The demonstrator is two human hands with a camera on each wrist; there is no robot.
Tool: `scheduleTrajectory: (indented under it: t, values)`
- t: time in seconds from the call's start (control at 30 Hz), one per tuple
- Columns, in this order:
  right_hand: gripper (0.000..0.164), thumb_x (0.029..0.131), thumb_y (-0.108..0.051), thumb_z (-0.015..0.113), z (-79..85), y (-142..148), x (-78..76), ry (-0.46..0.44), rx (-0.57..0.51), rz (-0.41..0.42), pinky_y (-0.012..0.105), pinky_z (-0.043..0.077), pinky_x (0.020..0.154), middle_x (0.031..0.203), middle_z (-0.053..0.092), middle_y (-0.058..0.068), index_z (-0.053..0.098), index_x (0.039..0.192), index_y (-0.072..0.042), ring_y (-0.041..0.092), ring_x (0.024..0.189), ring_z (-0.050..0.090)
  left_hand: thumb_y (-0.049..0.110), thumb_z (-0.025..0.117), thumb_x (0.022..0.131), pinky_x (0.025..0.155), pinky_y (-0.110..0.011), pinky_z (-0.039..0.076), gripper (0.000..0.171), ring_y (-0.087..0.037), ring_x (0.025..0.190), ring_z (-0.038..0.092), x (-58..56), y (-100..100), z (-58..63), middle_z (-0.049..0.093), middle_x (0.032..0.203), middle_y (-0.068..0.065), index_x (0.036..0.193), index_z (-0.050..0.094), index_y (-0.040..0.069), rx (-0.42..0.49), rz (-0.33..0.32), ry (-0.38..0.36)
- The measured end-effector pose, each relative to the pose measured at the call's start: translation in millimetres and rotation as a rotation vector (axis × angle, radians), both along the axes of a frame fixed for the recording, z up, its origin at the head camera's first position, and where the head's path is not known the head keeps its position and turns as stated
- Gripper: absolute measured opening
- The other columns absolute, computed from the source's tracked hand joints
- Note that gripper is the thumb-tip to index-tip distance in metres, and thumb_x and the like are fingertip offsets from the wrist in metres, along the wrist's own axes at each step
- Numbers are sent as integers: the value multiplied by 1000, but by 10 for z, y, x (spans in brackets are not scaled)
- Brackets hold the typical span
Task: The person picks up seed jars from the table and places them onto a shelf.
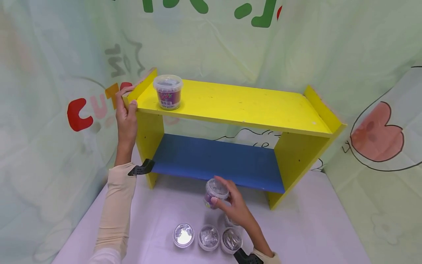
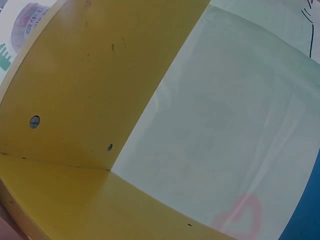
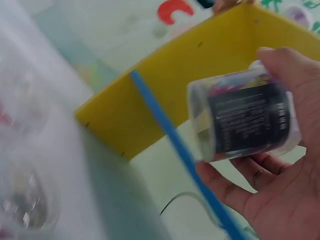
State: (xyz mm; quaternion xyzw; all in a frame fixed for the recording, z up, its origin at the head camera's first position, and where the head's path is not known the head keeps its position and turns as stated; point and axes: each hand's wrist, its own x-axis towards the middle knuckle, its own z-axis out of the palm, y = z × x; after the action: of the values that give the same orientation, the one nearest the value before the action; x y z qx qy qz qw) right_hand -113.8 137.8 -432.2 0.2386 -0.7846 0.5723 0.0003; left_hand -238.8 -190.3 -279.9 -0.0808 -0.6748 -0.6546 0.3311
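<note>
- While the left hand grips the left end of a yellow-and-blue shelf unit, the right hand pinches a lidded plastic tub between thumb and fingers, in the air near the front edge of the blue lower shelf.
- A purple-labeled tub stands upright at the left of the yellow top shelf.
- On the pale counter, three lidded tubs line up, with another tub partly hidden by the right hand.

We see a smooth shelf (faintly glossy, like paint), clear shiny plastic tubs and a creased cloth backdrop.
</note>
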Motion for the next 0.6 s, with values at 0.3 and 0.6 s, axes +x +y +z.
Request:
scheduleTrajectory:
  t: [0.3,0.6]
  values:
    - [52,98,-11,47,271,25,-24,-76,-272,70,28,55,87,141,41,21,34,148,-5,13,112,58,17,43,97,90,-20,51,39,-17,94,54,3,1,-5,47,135,5,135,44,27,4,0,0]
    - [51,101,-25,46,372,43,-1,-113,-419,87,32,54,92,137,43,5,31,148,-11,18,117,55,18,44,97,89,-18,51,38,-17,94,54,-9,1,-6,47,135,4,135,44,27,19,-9,6]
